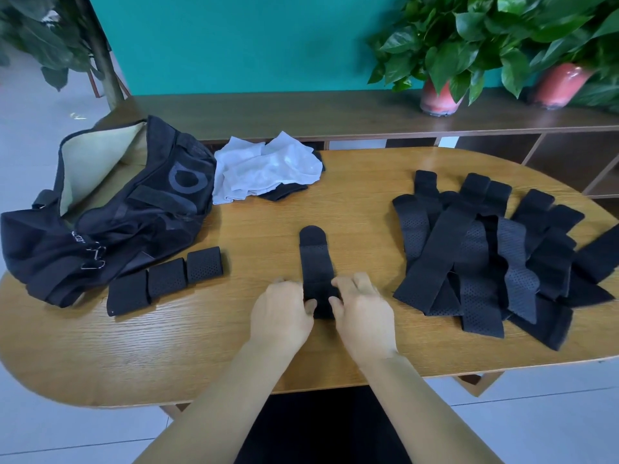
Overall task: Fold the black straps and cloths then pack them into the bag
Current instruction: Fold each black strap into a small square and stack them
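Head view: a black perforated fabric strap point(316, 262) is laid lengthwise on the oval wooden surface point(351, 202).
Hands: its near end is pinched by the left hand point(279, 313) and right hand point(363, 311), fingers curled.

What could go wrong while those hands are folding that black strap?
1. The left hand and right hand pinch only the near end of the strap; the far end lies free, so the fold may come out crooked.
2. The three folded straps lie loose near the bag; they might spring open before packing.
3. The unfolded pile overlaps and nears the table edge; pulling one could drag others off.
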Demonstrator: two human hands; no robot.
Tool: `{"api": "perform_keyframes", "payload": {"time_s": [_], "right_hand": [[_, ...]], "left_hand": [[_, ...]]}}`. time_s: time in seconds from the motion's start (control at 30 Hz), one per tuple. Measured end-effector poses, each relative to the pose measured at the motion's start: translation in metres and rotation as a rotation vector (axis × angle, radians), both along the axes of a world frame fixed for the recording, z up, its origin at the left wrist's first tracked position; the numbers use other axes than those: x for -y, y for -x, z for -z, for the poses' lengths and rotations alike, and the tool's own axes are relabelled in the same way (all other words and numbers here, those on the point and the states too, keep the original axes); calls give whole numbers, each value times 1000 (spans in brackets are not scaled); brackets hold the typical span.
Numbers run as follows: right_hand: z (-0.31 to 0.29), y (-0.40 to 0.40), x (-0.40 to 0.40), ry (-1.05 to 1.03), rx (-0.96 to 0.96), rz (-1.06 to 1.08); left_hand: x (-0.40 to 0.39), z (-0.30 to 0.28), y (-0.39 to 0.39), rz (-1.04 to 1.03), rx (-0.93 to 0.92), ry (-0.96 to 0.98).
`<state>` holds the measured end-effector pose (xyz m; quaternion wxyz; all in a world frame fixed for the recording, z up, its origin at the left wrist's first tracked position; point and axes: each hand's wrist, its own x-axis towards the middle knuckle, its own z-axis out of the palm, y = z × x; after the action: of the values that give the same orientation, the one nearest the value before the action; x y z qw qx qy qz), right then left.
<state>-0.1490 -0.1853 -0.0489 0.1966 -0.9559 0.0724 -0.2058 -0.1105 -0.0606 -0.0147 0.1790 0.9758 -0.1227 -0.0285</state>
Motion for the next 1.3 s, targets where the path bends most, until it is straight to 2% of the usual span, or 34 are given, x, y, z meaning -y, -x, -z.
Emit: {"api": "perform_keyframes", "payload": {"time_s": [0.07,0.13,0.23,0.47,0.57,0.67,0.8,1.07,1.3], "right_hand": [[7,0,4,125,116,-45],[9,-3,8,206,146,-100],[11,-4,11,221,133,-169],[5,22,17,36,-65,-272],[10,27,14,-45,-19,-258],[14,26,9,-161,65,-182],[10,21,-1,-257,103,-13],[0,-1,-11,-175,15,120],[-3,-8,-8,-63,-89,116]], "left_hand": [[0,2,0,86,142,-58],[-1,9,0,234,242,-49],[-8,18,0,331,212,-5],[-29,17,-3,482,94,40],[-36,17,3,430,74,156],[-34,16,11,291,26,332],[-23,17,14,90,39,399],[-14,15,3,-74,27,413],[-6,13,-5,-95,-9,276]]}}
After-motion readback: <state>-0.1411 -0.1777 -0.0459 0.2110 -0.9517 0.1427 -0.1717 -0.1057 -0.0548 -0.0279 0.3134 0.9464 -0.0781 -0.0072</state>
